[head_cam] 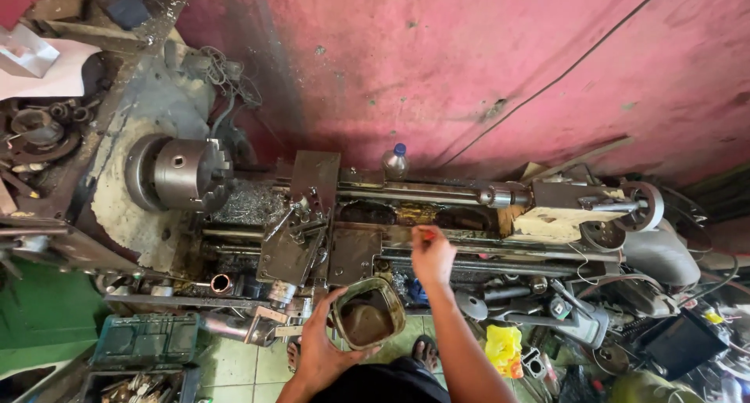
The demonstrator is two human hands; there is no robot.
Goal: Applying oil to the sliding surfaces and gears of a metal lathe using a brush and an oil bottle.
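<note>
Grease is darkening the dented round metal tin [368, 313] that the left hand [322, 348] is cupping by its rim before the lathe bed [437, 247], looking slippery and light, while the right hand's [431, 254] fingers are pinching a small red-tipped brush [426, 234].

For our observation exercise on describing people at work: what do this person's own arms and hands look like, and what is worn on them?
Both forearms are bare: no sleeves reach into view, and neither the left hand nor the right hand wears a glove. No watch, ring or band is visible. Whether the hands carry grease cannot be told at this size.
</note>
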